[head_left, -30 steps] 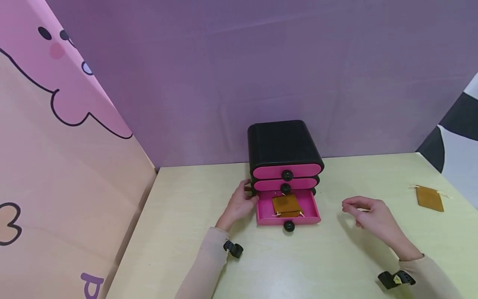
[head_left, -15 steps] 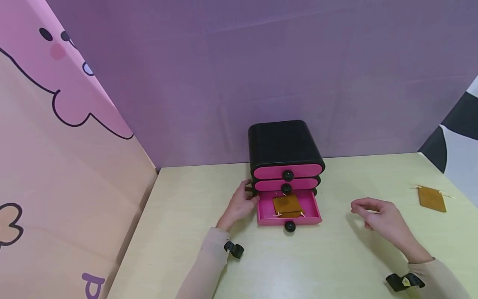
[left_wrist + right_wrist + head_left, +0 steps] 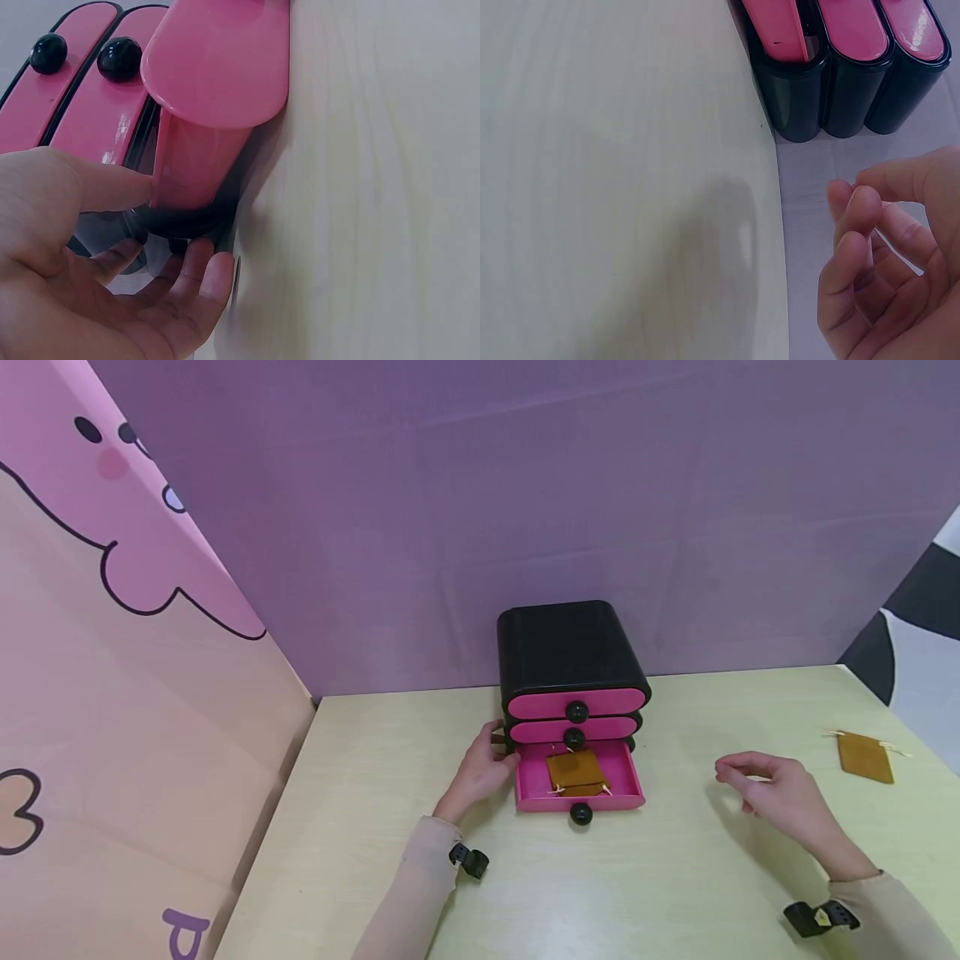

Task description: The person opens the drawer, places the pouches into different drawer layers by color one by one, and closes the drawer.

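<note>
A small black drawer cabinet (image 3: pixel 570 647) with pink fronts and round black knobs stands on the table. Its bottom pink drawer (image 3: pixel 630 781) is pulled out, and a mustard-brown drawstring pouch (image 3: pixel 576 770) lies in it. At the cabinet's lower left corner is my left hand (image 3: pixel 480 768). In the left wrist view its thumb (image 3: pixel 116 186) touches beside the drawer's side, while the loosely bent fingers lie along the cabinet's side. My right hand (image 3: pixel 780 793) hovers over the table to the right. Its fingers are loosely bent, thumb close to the index finger, with nothing visible between them.
A second mustard-brown drawstring pouch (image 3: pixel 865 757) lies flat on the table (image 3: pixel 360 777) at the right, beyond my right hand. A purple backdrop (image 3: pixel 420 527) rises behind the cabinet, with a printed panel (image 3: pixel 150 710) along the left side.
My right hand has moved to the right, away from the drawer and closer to the pouch on the table. My left hand, the cabinet and both pouches have stayed in place.
</note>
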`<state>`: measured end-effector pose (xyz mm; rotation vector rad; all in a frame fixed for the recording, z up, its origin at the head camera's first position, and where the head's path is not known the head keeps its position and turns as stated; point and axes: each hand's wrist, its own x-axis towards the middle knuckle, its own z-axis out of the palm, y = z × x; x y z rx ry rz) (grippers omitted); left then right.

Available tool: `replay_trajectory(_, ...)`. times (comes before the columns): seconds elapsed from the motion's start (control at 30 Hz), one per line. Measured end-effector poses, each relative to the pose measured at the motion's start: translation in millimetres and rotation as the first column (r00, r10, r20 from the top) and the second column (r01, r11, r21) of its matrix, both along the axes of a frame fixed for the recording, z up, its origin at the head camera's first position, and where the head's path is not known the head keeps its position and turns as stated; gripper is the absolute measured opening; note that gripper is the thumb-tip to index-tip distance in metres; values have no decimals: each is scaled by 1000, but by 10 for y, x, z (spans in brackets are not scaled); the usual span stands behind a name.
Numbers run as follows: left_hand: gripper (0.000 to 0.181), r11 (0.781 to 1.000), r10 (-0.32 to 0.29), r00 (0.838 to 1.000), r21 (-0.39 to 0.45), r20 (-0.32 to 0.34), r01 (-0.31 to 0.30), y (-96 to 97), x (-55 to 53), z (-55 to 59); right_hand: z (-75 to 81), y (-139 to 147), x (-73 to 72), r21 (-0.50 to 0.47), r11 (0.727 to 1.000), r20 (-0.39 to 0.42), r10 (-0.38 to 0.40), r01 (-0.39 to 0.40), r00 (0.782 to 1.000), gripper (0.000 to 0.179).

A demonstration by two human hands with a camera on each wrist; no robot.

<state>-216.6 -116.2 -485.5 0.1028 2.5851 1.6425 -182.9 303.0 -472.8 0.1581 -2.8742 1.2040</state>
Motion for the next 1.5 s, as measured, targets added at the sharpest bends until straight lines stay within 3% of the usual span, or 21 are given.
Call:
replay_trajectory(0.6, 64, 1000, 4, 1000, -7, 8, -4, 2, 18, 26, 2, 311, -46, 11, 999, 11, -33, 32, 999, 43)
replay_trajectory(1.0, 64, 1000, -4, 1000, -7, 6, 4, 4, 4, 20, -72, 516, -96, 27, 997, 63, -71, 69, 996, 50)
replay_trajectory(1.5, 64, 1000, -5, 1000, -19, 10, 5, -4, 20, 59, -85, 647, -146, 34, 997, 77, -68, 66, 995, 51)
